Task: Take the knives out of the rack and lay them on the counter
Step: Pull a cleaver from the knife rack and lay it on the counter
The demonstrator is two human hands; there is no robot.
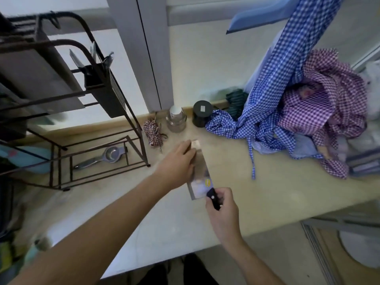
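Note:
A broad cleaver (200, 175) with a black handle lies low over the pale counter (257, 198), blade pointing away from me. My right hand (223, 212) is closed around its handle. My left hand (178, 163) rests on the blade's far left side, fingers curled over it. The dark metal rack (107, 140) stands at the left; its black holder box (102, 87) has a few blades or utensils sticking up from it.
A metal squeezer (107, 156) lies under the rack. A glass jar (176, 120), a black canister (202, 114) and a small checked bundle (153, 132) stand by the wall. Blue and purple checked cloths (304, 112) are heaped at the right. The counter's front edge runs below my hands.

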